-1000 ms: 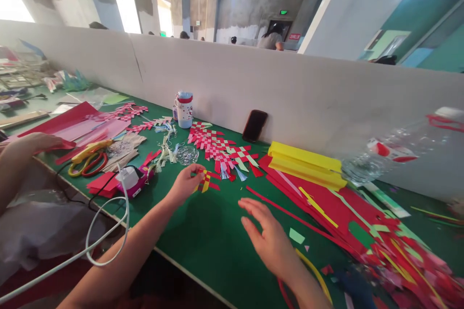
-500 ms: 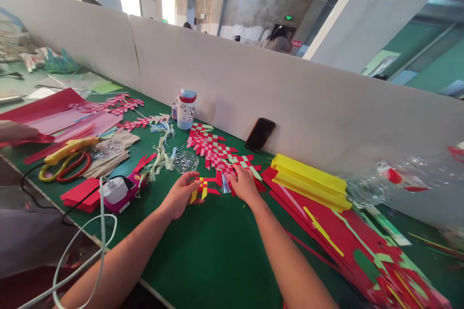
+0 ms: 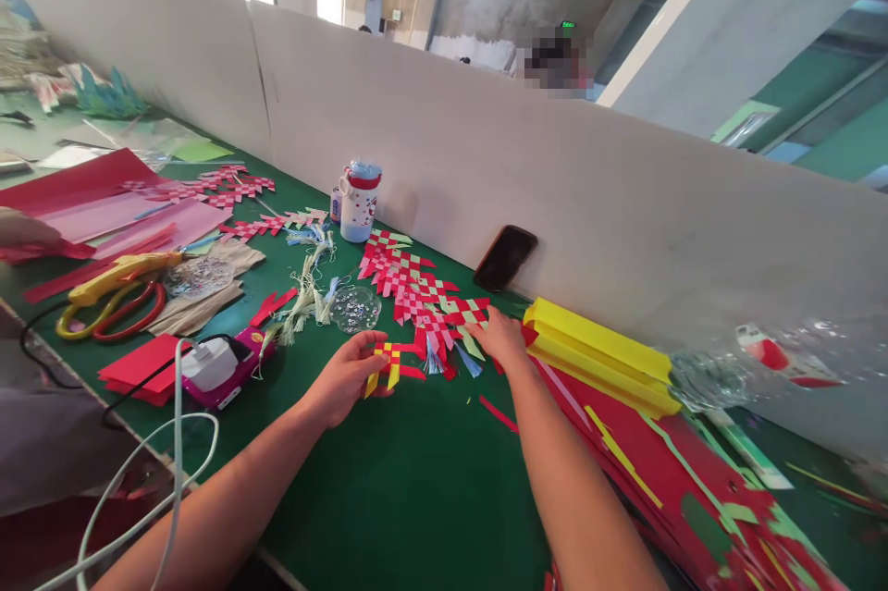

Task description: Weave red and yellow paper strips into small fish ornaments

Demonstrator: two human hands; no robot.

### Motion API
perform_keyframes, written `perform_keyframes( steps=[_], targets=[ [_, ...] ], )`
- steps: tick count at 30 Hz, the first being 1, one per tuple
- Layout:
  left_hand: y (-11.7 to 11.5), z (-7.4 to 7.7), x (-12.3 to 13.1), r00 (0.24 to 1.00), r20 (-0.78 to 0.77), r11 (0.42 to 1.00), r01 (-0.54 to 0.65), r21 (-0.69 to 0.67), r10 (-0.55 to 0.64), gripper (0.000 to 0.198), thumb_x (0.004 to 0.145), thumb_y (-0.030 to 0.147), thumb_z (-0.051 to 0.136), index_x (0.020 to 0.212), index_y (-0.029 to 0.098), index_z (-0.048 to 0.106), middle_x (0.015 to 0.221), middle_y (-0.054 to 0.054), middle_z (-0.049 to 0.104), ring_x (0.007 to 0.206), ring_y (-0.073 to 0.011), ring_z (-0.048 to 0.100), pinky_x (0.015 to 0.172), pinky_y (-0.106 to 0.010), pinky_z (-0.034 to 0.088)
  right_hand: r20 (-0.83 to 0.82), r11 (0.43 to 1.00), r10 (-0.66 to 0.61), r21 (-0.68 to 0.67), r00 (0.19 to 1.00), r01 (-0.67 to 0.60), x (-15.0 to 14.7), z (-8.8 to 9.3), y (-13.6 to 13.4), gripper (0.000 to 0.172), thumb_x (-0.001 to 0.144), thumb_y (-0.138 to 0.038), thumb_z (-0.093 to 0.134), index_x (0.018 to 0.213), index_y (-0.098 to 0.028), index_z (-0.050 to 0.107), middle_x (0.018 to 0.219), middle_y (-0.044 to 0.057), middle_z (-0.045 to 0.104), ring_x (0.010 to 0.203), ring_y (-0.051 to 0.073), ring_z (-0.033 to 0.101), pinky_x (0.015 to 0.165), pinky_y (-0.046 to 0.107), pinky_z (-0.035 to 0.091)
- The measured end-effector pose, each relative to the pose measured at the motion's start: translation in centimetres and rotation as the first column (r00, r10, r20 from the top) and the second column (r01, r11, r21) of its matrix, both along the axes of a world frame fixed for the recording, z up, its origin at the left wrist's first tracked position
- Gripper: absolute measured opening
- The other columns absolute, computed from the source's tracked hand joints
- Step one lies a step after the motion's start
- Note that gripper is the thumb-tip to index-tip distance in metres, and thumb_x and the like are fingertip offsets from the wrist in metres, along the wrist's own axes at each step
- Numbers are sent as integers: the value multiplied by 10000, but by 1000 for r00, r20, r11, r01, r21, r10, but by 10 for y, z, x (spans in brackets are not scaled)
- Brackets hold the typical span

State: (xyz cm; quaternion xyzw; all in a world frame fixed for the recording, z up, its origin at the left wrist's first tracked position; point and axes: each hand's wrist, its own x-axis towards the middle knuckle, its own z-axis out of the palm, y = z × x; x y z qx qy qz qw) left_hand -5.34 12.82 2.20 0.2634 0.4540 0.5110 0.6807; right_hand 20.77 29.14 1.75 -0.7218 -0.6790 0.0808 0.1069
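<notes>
My left hand (image 3: 345, 374) pinches a small woven piece of red and yellow paper strips (image 3: 389, 363) that lies on the green table (image 3: 416, 480). My right hand (image 3: 500, 338) reaches further back, fingers resting on the edge of a row of red, white and green woven paper pieces (image 3: 423, 295). Whether those fingers grip one of the pieces is hidden. A yellow paper stack (image 3: 600, 355) lies just right of that hand, on red sheets.
A white and red cup (image 3: 359, 201) and a dark phone (image 3: 505, 257) stand against the grey partition. Scissors (image 3: 111, 295), a pink device with white plug (image 3: 218, 364), a clear dish (image 3: 355, 309), tassels and red paper lie left. Another person's hand (image 3: 24, 230) is at far left. Paper scraps crowd the right.
My right hand moved from near the table's front to the woven pieces, then shifted right towards the yellow stack. My left hand kept its hold on the small woven piece.
</notes>
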Motion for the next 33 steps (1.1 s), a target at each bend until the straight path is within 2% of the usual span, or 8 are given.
perform_keyframes(
  steps=[3, 7, 14, 19, 24, 28, 30, 33],
  targets=[
    [1, 0, 0, 1000, 9, 1000, 7, 2, -7, 365, 810, 208, 664, 1138, 183, 505, 823, -8, 615, 664, -129, 627, 602, -289, 587, -83, 998, -41, -45, 996, 37, 5, -6, 5, 353, 933, -359, 593, 1240, -186, 571, 1255, 89, 593, 1053, 222, 616, 882, 444, 532],
    [2, 0, -1, 1000, 22, 1000, 14, 0, -14, 366, 812, 202, 660, 1140, 179, 500, 815, -9, 618, 654, -126, 630, 605, -283, 582, -271, 996, -65, -78, 960, 45, 9, -13, 7, 343, 936, -355, 590, 1233, -184, 574, 1237, 86, 602, 1027, 213, 625, 862, 429, 541],
    [-1, 1, 0, 996, 58, 998, 62, -2, -62, 501, 732, 118, 685, 1191, 181, 492, 936, -59, 662, 756, -167, 677, 713, -345, 591, -612, 997, -79, -68, 787, 47, 16, -9, 11, 358, 933, -354, 595, 1243, -178, 565, 1234, 86, 601, 1025, 216, 627, 855, 430, 544],
    [-1, 1, 0, 988, 88, 992, 126, 30, -128, 583, 696, 57, 675, 1231, 181, 477, 957, -68, 672, 781, -167, 677, 763, -357, 580, -701, 993, -112, -113, 704, 46, 16, -1, 4, 360, 932, -356, 596, 1242, -175, 565, 1223, 85, 605, 1013, 213, 631, 843, 425, 549],
    [-2, 0, -1, 983, 80, 984, 159, 76, -165, 627, 725, 95, 707, 1288, 178, 443, 898, -46, 672, 747, -148, 670, 766, -330, 568, -688, 992, -123, -76, 715, 98, 24, 9, -16, 359, 930, -353, 600, 1240, -175, 568, 1235, 86, 600, 1032, 219, 625, 859, 435, 542],
    [-4, -5, -2, 974, 60, 972, 212, 103, -219, 658, 765, 170, 731, 1341, 176, 413, 844, -39, 675, 726, -162, 685, 726, -308, 559, -692, 991, -101, -6, 715, 134, 33, 28, -39, 342, 934, -349, 593, 1232, -181, 573, 1252, 87, 592, 1049, 220, 616, 879, 442, 532],
    [-5, -6, -1, 969, 52, 966, 233, 113, -240, 676, 775, 202, 741, 1358, 177, 401, 851, -47, 681, 733, -173, 695, 715, -302, 554, -714, 993, -80, 1, 695, 115, 33, 38, -59, 330, 929, -343, 598, 1213, -176, 580, 1225, 84, 603, 1035, 216, 617, 865, 429, 534],
    [-8, -7, 0, 962, 48, 957, 261, 127, -269, 686, 783, 236, 750, 1365, 179, 392, 905, -71, 692, 764, -194, 706, 727, -316, 554, -769, 999, -45, -30, 638, 35, 22, 47, -106, 337, 879, -371, 639, 1162, -191, 611, 1133, 80, 640, 990, 213, 620, 789, 367, 548]
  ],
)
